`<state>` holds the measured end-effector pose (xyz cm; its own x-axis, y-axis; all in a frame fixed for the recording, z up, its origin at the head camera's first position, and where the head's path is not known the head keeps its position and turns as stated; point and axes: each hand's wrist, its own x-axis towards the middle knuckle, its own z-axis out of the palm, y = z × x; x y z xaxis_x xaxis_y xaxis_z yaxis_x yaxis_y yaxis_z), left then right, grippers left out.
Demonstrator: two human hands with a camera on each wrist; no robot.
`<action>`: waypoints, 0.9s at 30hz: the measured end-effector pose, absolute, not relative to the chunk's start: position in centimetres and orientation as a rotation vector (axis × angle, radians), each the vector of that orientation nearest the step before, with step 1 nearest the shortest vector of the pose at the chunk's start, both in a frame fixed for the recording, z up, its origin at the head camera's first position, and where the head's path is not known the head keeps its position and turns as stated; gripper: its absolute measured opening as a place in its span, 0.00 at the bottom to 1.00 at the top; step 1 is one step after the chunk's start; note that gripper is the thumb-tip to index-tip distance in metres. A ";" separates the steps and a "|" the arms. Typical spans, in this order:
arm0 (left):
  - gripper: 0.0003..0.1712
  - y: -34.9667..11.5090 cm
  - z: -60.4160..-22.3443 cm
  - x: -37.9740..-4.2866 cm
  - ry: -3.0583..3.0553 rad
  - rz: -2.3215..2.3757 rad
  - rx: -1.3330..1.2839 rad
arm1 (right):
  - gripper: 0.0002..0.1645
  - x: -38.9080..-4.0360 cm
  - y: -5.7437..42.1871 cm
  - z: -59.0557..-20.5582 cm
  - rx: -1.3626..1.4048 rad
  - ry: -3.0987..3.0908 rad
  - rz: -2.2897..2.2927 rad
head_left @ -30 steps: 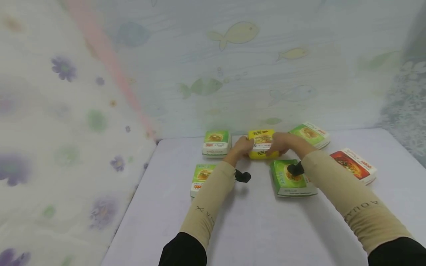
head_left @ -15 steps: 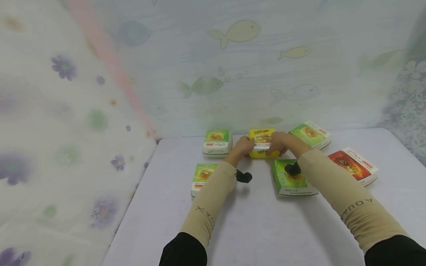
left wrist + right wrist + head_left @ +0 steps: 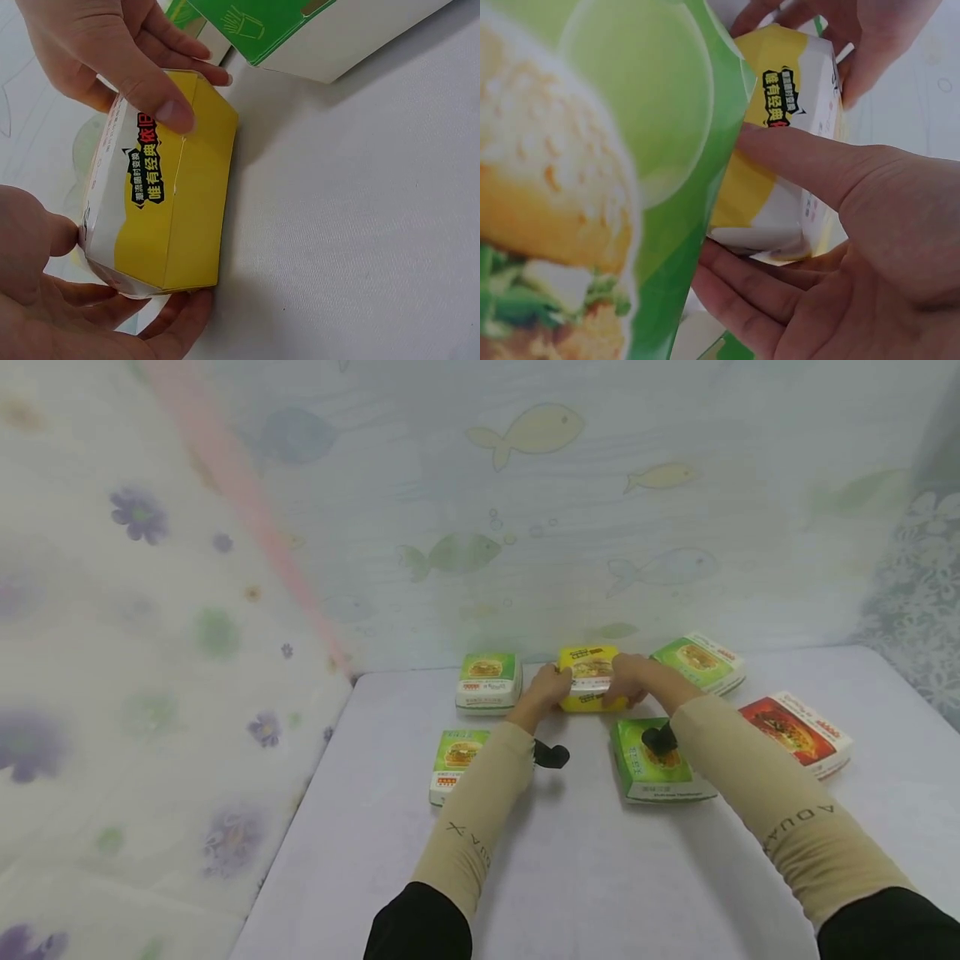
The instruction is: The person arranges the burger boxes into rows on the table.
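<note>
A yellow and white burger box (image 3: 588, 667) at the back middle of the table is held from both sides. My left hand (image 3: 549, 686) grips its left end, fingers low at that side in the left wrist view. At the right end my right hand (image 3: 634, 680) holds it, its thumb (image 3: 169, 112) pressed on the printed front and its fingers round the side. Black lettering on the box's front faces me. Just in front of the right hand lies a green burger box (image 3: 637, 768), which covers part of the yellow one in the right wrist view.
Left of the held box stands a green and white box (image 3: 487, 685), with another green box (image 3: 456, 756) nearer, partly behind my left sleeve. A tilted green box (image 3: 697, 664) sits at back right, and a red box (image 3: 798, 735) lies further right. A fish-patterned curtain (image 3: 450, 602) borders the table's back.
Both hands keep their hold on the yellow box. It has shifted very slightly up and away in the head view; the other boxes stay put.
</note>
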<state>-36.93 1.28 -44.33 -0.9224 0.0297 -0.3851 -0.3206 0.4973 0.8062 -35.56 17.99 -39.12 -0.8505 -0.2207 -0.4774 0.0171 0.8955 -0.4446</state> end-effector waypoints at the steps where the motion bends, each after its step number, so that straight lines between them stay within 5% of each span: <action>1: 0.31 1.2 -44.2 -36.8 2.399 1.397 -0.237 | 0.36 -35.5 18.0 -39.1 -0.143 2.521 -0.603; 10: 0.30 0.9 -43.4 -35.9 2.520 1.221 -0.143 | 0.41 -35.1 18.6 -39.1 -0.146 2.516 -0.620; 20: 0.40 -0.3 -40.4 -33.6 2.644 1.117 0.156 | 0.59 -32.6 20.2 -36.2 -0.239 2.534 -0.645; 27: 0.43 -1.2 -39.2 -31.9 2.613 1.091 0.249 | 0.52 -30.8 21.3 -35.2 -0.352 2.658 -0.503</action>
<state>-31.91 -1.16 -39.20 -0.9406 0.2705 -0.2053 0.0441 0.6967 0.7160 -30.81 21.26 -35.22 -0.8839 -0.3148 -0.3458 -0.1667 0.9030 -0.3961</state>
